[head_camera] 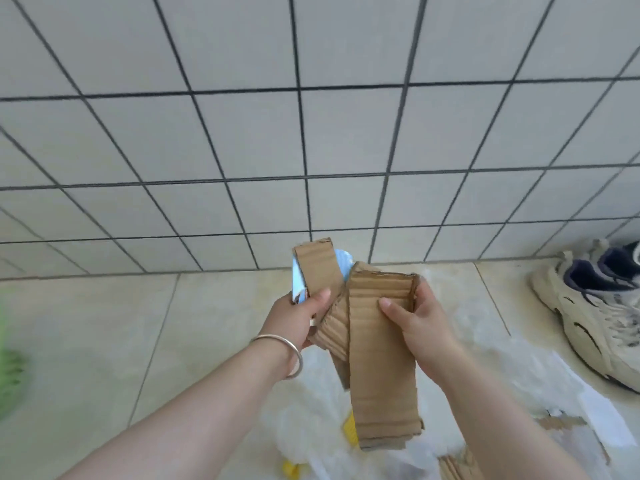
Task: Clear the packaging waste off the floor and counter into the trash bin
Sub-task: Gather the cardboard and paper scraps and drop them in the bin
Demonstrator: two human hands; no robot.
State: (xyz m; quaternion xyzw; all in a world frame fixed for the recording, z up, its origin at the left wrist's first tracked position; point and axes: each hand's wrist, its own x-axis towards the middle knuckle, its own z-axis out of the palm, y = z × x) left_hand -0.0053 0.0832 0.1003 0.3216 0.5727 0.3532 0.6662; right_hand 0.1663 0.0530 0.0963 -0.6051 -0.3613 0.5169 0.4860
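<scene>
Cardboard strips (377, 344) gripped by left hand (301, 313) and right hand (420, 327), blue-white packet (298, 278) half hidden behind them

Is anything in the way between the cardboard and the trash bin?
Can't tell: no trash bin shows in this view. Both the left hand and right hand grip the cardboard strips above plastic wrap on the floor.
</scene>
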